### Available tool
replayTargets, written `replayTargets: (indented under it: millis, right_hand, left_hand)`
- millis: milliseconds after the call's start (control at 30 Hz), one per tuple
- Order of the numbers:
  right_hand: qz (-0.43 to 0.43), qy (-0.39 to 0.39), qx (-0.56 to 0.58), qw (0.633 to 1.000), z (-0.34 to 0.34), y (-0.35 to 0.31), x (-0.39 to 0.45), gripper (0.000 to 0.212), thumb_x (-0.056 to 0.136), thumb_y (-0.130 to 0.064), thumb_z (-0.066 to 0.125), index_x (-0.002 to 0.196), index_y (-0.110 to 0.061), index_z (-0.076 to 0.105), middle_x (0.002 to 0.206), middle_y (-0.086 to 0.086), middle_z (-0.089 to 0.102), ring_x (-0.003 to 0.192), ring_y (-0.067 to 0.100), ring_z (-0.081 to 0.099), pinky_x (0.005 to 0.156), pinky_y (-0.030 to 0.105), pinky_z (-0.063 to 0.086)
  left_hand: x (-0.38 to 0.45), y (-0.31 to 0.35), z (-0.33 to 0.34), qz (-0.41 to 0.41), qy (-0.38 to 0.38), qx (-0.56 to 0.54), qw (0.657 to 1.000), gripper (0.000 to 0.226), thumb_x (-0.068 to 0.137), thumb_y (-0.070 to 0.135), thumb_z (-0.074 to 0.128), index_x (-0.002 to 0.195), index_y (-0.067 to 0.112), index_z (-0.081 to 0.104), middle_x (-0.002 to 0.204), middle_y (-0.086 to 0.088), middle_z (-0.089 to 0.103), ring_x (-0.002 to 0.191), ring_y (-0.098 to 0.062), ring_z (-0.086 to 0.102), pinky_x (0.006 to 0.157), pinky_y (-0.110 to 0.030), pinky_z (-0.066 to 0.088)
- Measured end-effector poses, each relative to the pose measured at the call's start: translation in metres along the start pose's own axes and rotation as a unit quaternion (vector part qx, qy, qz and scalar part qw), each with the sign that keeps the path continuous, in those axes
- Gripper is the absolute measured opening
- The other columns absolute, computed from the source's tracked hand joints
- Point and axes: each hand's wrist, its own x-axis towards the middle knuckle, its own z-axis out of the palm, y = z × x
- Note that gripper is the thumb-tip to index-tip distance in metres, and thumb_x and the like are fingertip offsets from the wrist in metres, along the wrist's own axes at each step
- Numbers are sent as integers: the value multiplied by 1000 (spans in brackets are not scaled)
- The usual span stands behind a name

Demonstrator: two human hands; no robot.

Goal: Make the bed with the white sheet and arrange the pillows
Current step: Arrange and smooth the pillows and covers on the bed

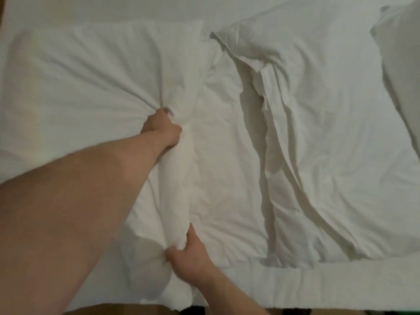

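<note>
Head view, looking down on a bed covered by a white sheet, which shows as a flat band along the near edge and across the far side. At the left lies a white pillow, broad and creased, its folds running in toward one bunched spot. The left hand reaches out on a long bare forearm and has its fingers curled tight into that bunch of pillow fabric, at the far end of a raised ridge of cloth. The ridge runs back toward the near edge of the bed, where the right hand grips its near end, fingers and thumb closed round a gathered fold. Both hands thus hold the same pillow, one far and one near. Just right of it, touching along its side, lies a second pillow, rumpled, with deep shadowed folds down its left edge. At the far right edge a third pillow is partly cut off by the frame.
</note>
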Motion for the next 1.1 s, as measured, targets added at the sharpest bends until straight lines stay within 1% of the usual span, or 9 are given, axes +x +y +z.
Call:
replayTargets:
  millis: [267, 367, 467, 533, 600, 767, 867, 1000, 1100]
  right_hand:
    - [-95, -125, 48, 986, 27, -84, -2, 53, 82, -10, 55, 132, -26, 64, 126, 1, 71, 108, 9, 62, 92, 24, 48]
    - [-66, -61, 6, 996, 13, -64, -1, 57, 77, -20, 55, 132, -30, 62, 121, -3, 72, 113, 15, 66, 95, 25, 50]
    - [26, -49, -113, 992, -16, -28, -2, 73, 82, -26, 57, 152, -31, 38, 137, 7, 63, 128, 31, 58, 100, 29, 45]
    - [51, -70, -151, 985, -29, -14, -3, 82, 80, -35, 60, 155, -30, 28, 140, 8, 60, 129, 32, 56, 103, 32, 44]
    - [39, -57, -163, 984, -34, -8, -2, 89, 73, -47, 65, 152, -31, 28, 138, 3, 60, 127, 30, 57, 106, 38, 46]
    - [-64, 49, -33, 996, -36, 0, 6, 104, 71, -50, 75, 159, -37, 20, 148, -18, 48, 131, 3, 49, 113, 25, 39]
    - [-111, 49, -76, 990, -26, 6, 7, 97, 79, -44, 69, 161, -44, 15, 144, -17, 45, 132, 3, 47, 110, 16, 33]
    - [-122, 13, -126, 985, -19, 15, 18, 95, 79, -21, 57, 158, -53, 15, 130, -4, 52, 120, 25, 57, 101, 27, 47]
    - [-128, -5, -141, 982, -22, 16, 25, 96, 76, -16, 55, 156, -53, 17, 129, 3, 53, 118, 32, 58, 100, 31, 49]
  left_hand:
    - [5, -75, -85, -55, 368, -167, 913, 12, 79, 13, 43, 85, 12, 52, 99, -27, 65, 96, -47, 56, 77, -46, 34]
    - [-8, -80, -82, 66, 285, -165, 942, 11, 84, 20, 60, 84, 17, 50, 87, -18, 66, 82, -37, 61, 68, -40, 36]
    - [-24, -61, -47, 148, 4, -3, 989, 26, 85, 46, 68, 90, 23, 56, 93, -5, 69, 86, -28, 64, 68, -33, 44]
    - [-28, -41, -26, 168, -155, 164, 960, 43, 80, 59, 65, 108, 26, 63, 114, -4, 69, 104, -28, 65, 81, -34, 52]
    - [-27, -15, -24, 162, -136, 191, 959, 56, 72, 65, 64, 111, 26, 65, 120, -3, 69, 109, -28, 66, 85, -32, 52]
    - [4, 49, -48, 245, 173, 50, 953, 61, 71, 47, 67, 124, 20, 50, 138, -5, 43, 124, -28, 46, 96, -41, 45]
    - [32, 62, -47, 293, 90, 195, 932, 64, 71, 48, 68, 132, 34, 54, 161, -3, 16, 138, -32, 28, 108, -43, 33]
    - [48, 64, -16, 185, -62, 309, 931, 66, 81, 46, 64, 143, 51, 44, 165, 4, -21, 144, -39, 20, 113, -49, 33]
    - [59, 56, -7, 171, -138, 376, 900, 68, 97, 39, 50, 158, 33, 21, 168, -6, -7, 151, -41, 10, 121, -48, 24]
